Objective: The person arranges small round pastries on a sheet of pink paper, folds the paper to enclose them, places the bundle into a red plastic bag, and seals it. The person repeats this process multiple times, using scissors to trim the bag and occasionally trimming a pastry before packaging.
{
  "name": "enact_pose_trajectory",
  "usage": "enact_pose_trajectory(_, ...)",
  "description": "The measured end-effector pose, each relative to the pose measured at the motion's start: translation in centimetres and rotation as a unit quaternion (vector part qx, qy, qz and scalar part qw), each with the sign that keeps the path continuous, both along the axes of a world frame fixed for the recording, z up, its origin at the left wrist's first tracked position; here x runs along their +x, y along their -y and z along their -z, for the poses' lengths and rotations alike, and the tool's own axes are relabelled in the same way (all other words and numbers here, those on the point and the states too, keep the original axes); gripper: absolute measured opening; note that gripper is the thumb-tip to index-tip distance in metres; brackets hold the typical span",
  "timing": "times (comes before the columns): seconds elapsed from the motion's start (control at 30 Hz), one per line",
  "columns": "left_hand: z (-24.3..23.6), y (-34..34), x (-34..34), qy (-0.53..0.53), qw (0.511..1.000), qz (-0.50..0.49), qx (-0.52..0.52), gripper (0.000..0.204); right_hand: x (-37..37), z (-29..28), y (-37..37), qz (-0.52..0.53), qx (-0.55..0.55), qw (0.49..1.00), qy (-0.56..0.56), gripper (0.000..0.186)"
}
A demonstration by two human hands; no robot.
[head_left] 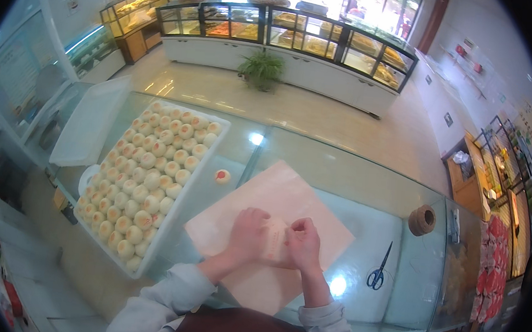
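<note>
Packet [273, 246], pale and paper-wrapped, lay on a spread paper sheet [276, 189] atop the glass worktop [370, 235], left grip [249, 233] at its nine o'clock, right grip [304, 245] at three, both touching. Left fingers lay half-curled over that side, not closed around it; right thumb and fingers pinched its edge (just which fold, could not tell). Visible part ran longest from twelve to six; neither grip was clearly nearer.
</note>
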State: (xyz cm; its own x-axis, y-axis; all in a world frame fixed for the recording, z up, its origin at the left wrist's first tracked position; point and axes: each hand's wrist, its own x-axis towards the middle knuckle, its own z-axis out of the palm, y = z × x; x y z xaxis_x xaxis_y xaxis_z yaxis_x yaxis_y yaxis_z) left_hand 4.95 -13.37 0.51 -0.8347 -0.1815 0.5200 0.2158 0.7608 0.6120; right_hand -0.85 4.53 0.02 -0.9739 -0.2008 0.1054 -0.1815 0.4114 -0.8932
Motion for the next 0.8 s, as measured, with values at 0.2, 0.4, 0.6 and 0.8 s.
enact_pose_trajectory(0.2, -1.5, 0.6, -0.9, 0.039, 0.961, 0.196, -0.190, 0.020, -1.2, 2.4, -0.4, -0.021, -0.095, 0.989, 0.107, 0.017)
enact_pose_trajectory(0.4, -3.5, -0.6, 1.6, 0.094, 0.933, 0.190, -0.290, 0.039, 1.4, -2.6, -4.1, 0.034, 0.071, 0.989, -0.125, 0.050)
enact_pose_trajectory(0.6, -2.7, -3.8, 3.0, 0.056, 0.977, 0.104, -0.178, 0.062, 7.6, -2.9, -10.5, 0.029, 0.317, 0.946, 0.062, 0.053)
enact_pose_trajectory(0.8, -1.9, -5.2, 2.6, 0.018, 0.987, 0.038, -0.154, 0.055, 7.3, 2.8, -6.9, 0.118, 0.214, 0.968, -0.054, 0.025)
